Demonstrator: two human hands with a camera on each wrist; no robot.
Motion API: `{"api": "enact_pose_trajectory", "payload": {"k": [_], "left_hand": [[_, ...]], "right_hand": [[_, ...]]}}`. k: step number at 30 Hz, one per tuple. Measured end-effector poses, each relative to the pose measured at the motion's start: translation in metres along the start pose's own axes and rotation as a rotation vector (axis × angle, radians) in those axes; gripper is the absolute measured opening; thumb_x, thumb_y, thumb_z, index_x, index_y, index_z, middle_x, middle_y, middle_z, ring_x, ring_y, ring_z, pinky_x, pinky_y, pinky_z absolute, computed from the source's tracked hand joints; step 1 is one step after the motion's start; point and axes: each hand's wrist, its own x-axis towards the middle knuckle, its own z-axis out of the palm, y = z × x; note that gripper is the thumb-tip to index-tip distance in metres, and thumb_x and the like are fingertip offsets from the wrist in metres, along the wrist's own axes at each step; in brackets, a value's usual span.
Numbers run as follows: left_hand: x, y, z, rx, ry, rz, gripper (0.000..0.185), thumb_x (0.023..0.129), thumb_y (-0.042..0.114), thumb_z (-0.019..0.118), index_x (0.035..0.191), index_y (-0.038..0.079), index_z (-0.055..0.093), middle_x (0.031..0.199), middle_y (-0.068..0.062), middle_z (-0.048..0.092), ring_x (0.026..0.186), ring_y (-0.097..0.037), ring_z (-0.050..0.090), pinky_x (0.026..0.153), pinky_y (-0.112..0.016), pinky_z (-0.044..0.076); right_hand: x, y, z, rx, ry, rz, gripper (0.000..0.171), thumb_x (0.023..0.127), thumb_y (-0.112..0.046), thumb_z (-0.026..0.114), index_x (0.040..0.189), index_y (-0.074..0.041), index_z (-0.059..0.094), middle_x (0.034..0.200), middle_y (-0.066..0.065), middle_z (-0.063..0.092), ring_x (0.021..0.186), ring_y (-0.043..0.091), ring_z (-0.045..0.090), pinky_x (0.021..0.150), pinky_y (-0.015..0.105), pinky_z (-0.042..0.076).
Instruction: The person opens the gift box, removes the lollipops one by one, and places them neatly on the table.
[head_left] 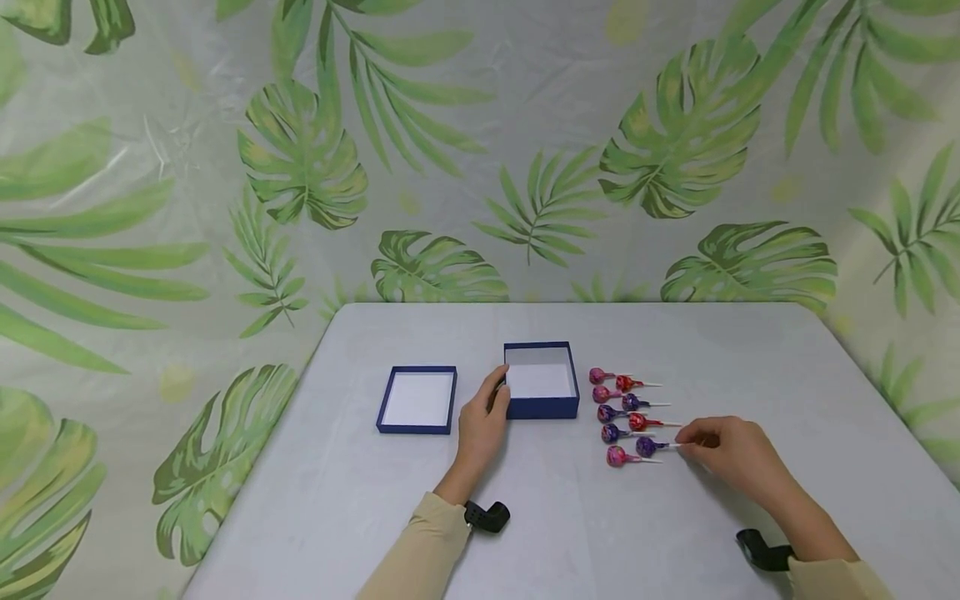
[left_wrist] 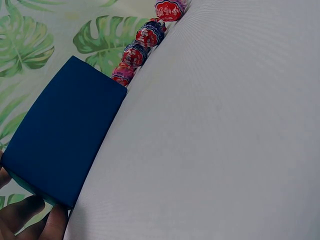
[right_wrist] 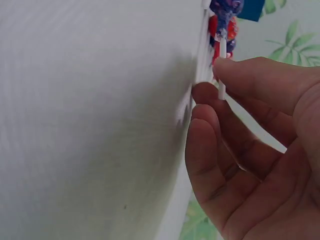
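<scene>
Grey and matte, the table [head_left: 570, 533] is the biggest thing I see, with its far edge against a leaf-print backdrop [head_left: 450, 150] and wide bare surface on the near side of the open navy box [head_left: 542, 381].

That box sits around the table's middle, its white floor showing. Its lid [head_left: 417, 399] lies upturned to the left of the box, apart from it, with a strip of bare table between the two.

My left hand [head_left: 482, 423] rests at the box's near left corner, thumb and fingers curled against its left wall; in the left wrist view the fingertips [left_wrist: 30, 220] touch the box's lower corner.

Right of the box, just beside it, nine lollipops [head_left: 628, 414] lie in two short columns, heads toward the box and white sticks pointing away from it. Their wrappers are pink, red and purple.

My right hand [head_left: 731, 454] is at the outer edge of that group, farther from the box, pinching the stick of the purple lollipop [head_left: 647, 447] in the near row. The right wrist view shows the stick [right_wrist: 221, 65] between thumb and forefinger, other fingers loosely curled. Beyond this hand the table runs bare to its right edge.
</scene>
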Motion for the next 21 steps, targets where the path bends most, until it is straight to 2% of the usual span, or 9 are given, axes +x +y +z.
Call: {"api": "enact_pose_trajectory", "payload": {"k": [4,11,15,21], "left_hand": [[-0.0002,-0.0005,0.0002,0.002,-0.001,-0.005,0.041,0.105,0.041,0.049,0.146,0.033,0.055,0.143,0.007,0.056,0.133,-0.012,0.05,0.108,-0.041,0.044],[-0.0002,-0.0028,0.0006,-0.004,-0.005,-0.001,0.041,0.105,0.039,0.05,0.146,0.034,0.055,0.144,0.008,0.055,0.133,-0.012,0.049,0.108,-0.04,0.044],[0.0007,-0.0033,0.0014,-0.005,-0.004,0.008,0.041,0.106,0.038,0.05,0.146,0.031,0.055,0.145,0.007,0.055,0.134,-0.012,0.048,0.108,-0.04,0.044],[0.0011,-0.002,0.0011,-0.009,-0.001,0.002,0.041,0.106,0.039,0.05,0.146,0.034,0.055,0.145,0.008,0.054,0.134,-0.012,0.048,0.109,-0.041,0.043]], "right_hand": [[0.0027,0.0031,0.0023,-0.034,0.0,-0.022,0.006,0.086,-0.016,0.079,0.091,-0.018,0.077,0.088,-0.003,0.067,0.08,0.019,0.059,0.067,0.037,0.049],[0.0045,0.0047,0.0039,-0.056,-0.012,-0.043,0.007,0.085,-0.015,0.08,0.088,-0.021,0.077,0.088,-0.004,0.067,0.083,0.018,0.061,0.074,0.042,0.052],[0.0058,0.0043,0.0019,-0.067,-0.009,-0.045,0.008,0.085,-0.016,0.08,0.088,-0.021,0.076,0.088,-0.004,0.067,0.083,0.019,0.06,0.073,0.041,0.05],[0.0067,0.0003,-0.0036,-0.063,-0.055,-0.032,0.009,0.085,-0.017,0.08,0.093,-0.018,0.076,0.091,-0.002,0.067,0.084,0.02,0.06,0.073,0.04,0.051]]}}
